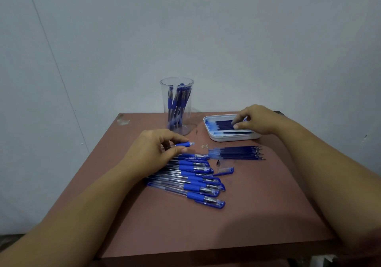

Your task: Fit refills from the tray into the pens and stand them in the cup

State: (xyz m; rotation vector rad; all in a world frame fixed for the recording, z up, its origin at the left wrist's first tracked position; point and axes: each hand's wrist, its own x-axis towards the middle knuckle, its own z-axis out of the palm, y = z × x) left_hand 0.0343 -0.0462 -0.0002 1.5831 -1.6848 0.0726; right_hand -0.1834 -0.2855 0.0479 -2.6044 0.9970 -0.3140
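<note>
On the left of the matte brown table [247,204], a clear pen barrel [182,144] with a blue grip is pinched by the left hand [152,149] above fanned capped pens [195,180]. Behind stands the cylindrical transparent cup [188,120], pens inside. Rightward, a slim dark refill [224,124] in the white tray [226,138] is pinched by the right hand [257,120].

Both bare forearms reach in from the lower corners and angle towards each other. The left hand [154,150] lies palm down, its thumb and curled fingers pinching a pen [183,144] near one end. The right hand [256,120] is further forward, knuckles up and fingers curled, with thumb and forefinger tips pinching a refill [225,124].
</note>
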